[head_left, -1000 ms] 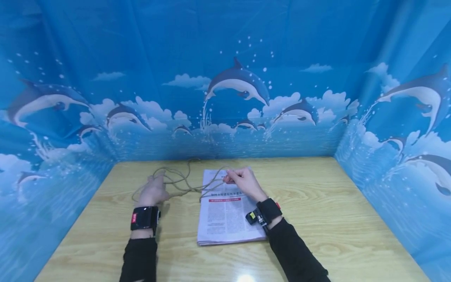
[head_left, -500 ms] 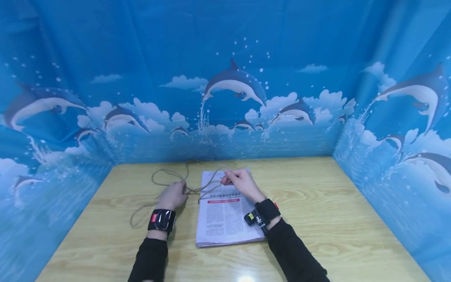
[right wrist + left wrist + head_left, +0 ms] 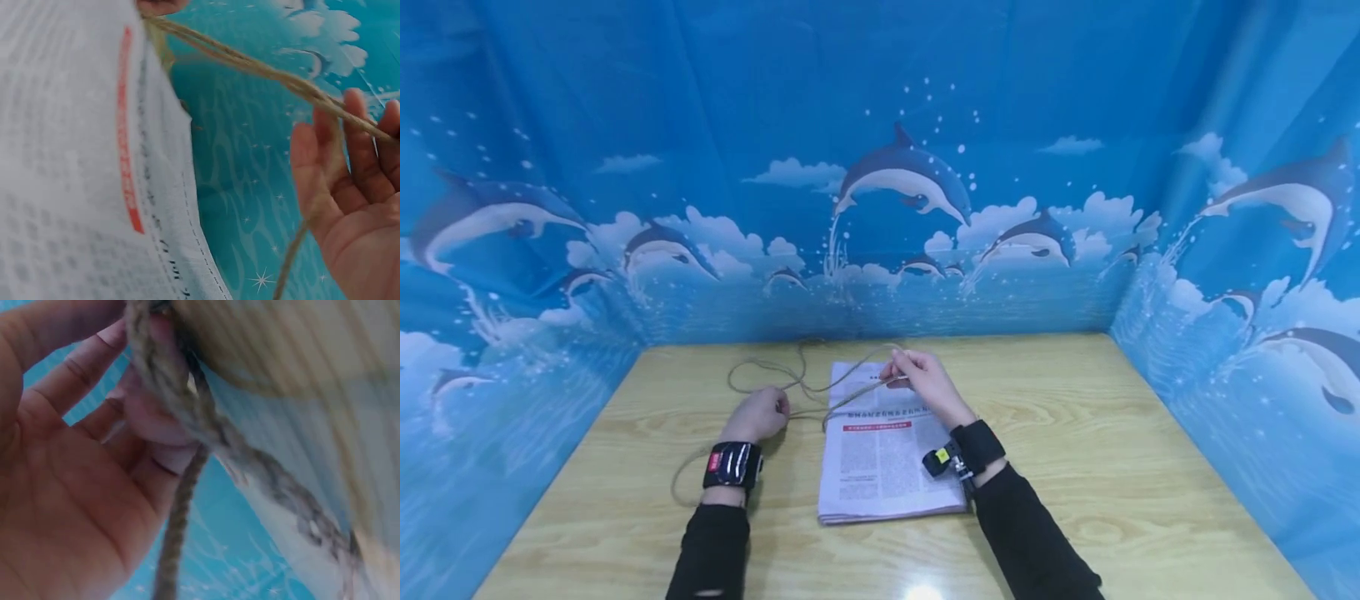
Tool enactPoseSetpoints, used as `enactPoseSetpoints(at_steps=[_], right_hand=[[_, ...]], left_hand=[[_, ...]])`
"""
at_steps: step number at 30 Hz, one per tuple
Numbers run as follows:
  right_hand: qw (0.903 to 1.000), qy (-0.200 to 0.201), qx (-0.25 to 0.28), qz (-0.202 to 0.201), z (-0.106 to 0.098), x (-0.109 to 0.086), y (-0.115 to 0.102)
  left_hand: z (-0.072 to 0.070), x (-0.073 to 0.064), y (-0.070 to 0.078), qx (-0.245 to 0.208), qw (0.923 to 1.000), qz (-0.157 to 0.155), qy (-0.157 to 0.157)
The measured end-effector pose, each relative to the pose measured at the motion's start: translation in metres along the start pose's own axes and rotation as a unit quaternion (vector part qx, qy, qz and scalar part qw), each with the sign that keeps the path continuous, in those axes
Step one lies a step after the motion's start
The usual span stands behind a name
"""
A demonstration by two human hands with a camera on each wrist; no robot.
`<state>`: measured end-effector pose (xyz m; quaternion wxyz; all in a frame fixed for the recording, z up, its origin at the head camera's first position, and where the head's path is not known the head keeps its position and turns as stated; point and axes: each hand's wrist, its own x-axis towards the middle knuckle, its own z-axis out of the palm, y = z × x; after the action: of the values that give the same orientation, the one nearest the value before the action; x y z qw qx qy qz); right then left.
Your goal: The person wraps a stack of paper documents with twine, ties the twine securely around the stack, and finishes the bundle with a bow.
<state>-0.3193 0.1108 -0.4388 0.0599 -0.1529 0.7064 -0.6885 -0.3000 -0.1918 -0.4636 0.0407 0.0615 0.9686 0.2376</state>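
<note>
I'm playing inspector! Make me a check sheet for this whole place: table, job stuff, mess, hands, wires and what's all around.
Surface: table, light wood grain, with a bright glare spot at its near side.
Job's things: brown rope, loosely looped left of the newspapers, some strands passing over them; the newspapers lie in a flat stack.
Clutter: nothing seen.
Left hand: pinches the rope, left of the newspapers.
Right hand: pinches the rope above the newspapers' far end.
Cables: nothing seen.
Surroundings: blue dolphin backdrop behind and on both sides.
</note>
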Motion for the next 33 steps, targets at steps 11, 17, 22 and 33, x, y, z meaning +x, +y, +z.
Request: enactPoseSetpoints(at_steps=[11, 17, 22, 33], right_hand=[[0.9558, 0.078, 0.277, 0.061, -0.043, -0.007, -0.006], [0.9405, 0.052, 0.33, 0.059, -0.082, -0.017, -0.009], [0.9506, 0.049, 0.3, 0.062, -0.115, -0.028, -0.002], [0.9863, 0.086, 0.004, 0.141, -0.175, -0.056, 0.032]], left_hand=[[-0.012, -0.007, -0.028, -0.049, 0.9973, -0.055, -0.005], [-0.018, -0.007, -0.038, -0.067, 0.9961, -0.057, -0.007], [-0.025, -0.011, -0.046, -0.089, 0.9953, -0.039, 0.004], [-0.034, -0.024, -0.055, -0.062, 0.998, -0.012, 0.003]])
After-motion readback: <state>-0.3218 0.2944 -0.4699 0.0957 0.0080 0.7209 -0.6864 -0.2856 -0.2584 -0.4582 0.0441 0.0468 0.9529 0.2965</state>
